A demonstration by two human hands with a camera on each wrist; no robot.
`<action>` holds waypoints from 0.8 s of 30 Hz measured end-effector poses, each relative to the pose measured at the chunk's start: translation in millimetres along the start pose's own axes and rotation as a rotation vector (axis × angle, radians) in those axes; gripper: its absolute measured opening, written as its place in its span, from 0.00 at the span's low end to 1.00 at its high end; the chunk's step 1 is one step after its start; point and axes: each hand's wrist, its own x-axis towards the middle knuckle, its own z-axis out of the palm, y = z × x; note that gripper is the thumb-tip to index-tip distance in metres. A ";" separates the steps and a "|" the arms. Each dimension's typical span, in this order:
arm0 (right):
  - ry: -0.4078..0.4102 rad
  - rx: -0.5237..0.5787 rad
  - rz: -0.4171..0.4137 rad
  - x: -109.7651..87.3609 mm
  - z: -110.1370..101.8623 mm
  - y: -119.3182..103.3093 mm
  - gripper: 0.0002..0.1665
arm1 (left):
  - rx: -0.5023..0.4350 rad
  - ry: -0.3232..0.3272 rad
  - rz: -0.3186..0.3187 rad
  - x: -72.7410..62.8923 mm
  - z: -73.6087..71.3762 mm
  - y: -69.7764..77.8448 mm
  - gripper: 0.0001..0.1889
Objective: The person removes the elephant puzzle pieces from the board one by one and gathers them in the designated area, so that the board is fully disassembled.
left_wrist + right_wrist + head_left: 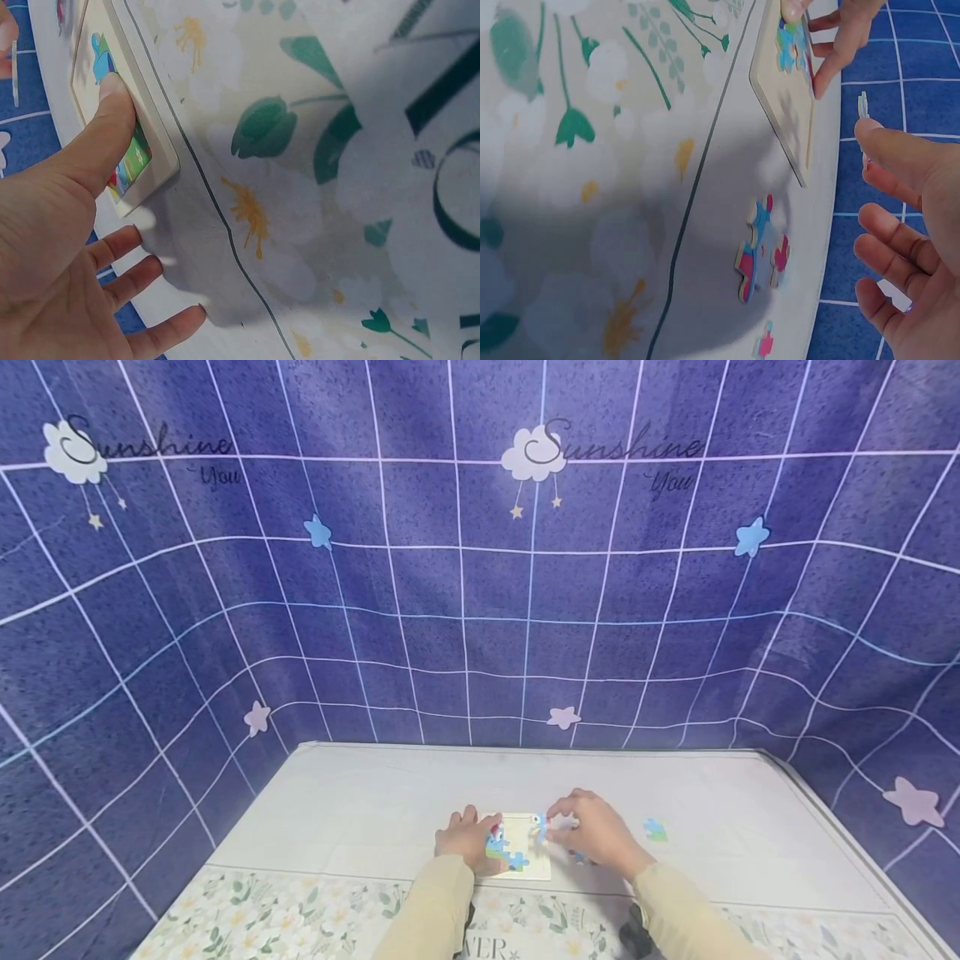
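A shallow wooden puzzle board (538, 870) lies on the table, with blue and green jigsaw pieces (517, 861) set along its left and lower part. My left hand (467, 841) rests at the board's left side. In the left wrist view its thumb (120, 112) presses on the pieces inside the frame, while the other fingers stretch out beside the board. Between thumb and index finger, my right hand (597, 832) pinches a puzzle piece (539, 827) over the board's right edge. The right wrist view shows that piece (863, 105) edge-on, raised above the board.
Several loose puzzle pieces (763, 247) lie on the table near the right hand. Farther right is a blue and green piece (656, 829). A floral cloth (300, 910) covers the near table edge, and a blue gridded curtain (495, 577) hangs behind.
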 end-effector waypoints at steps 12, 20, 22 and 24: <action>0.006 -0.030 0.005 -9.0 -14.3 12.3 0.13 | -0.019 0.009 -0.008 1.3 0.3 -1.6 0.40; 0.005 -0.016 0.011 -18.6 -23.3 18.2 0.13 | -0.034 0.008 -0.005 1.5 -0.4 -2.0 0.40; 0.008 -0.019 0.003 -20.8 -25.1 20.6 0.14 | -0.028 0.013 -0.003 1.1 -0.9 -1.2 0.40; 0.011 -0.014 0.003 -23.1 -27.1 23.1 0.14 | -0.024 0.014 -0.005 0.9 -1.4 -0.8 0.40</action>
